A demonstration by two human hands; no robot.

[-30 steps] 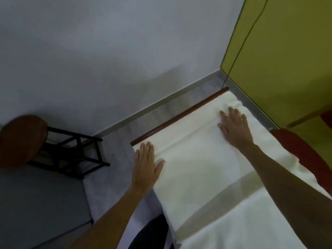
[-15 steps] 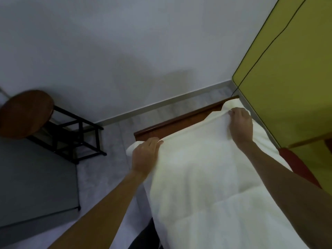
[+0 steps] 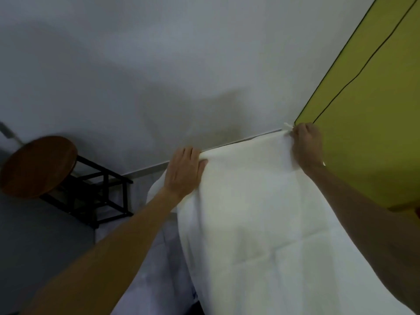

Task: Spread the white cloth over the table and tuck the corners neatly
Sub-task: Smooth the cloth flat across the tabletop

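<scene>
We see the white cloth [image 3: 261,212] stretched away from us over the table, which it hides completely; a thin dark line [image 3: 238,142] along the cloth's far edge may be the table's rim or the foot of the wall [image 3: 159,64], and we cannot tell which. The left hand [image 3: 185,171] holds the far left part of that edge, thumb lying on top and fingers close together, bent over the edge so their tips are out of sight. The right hand [image 3: 306,146] is curled tight at the far right corner, pinching the cloth, with a small white tip poking out beside the knuckles; its fingertips are hidden too. The cloth's left side droops toward the floor [image 3: 45,235], and its near end is cut off by the frame. A round wooden stool [image 3: 38,164] stands well to the left, and a yellow-green panel [image 3: 363,121] rises just behind the right hand.
</scene>
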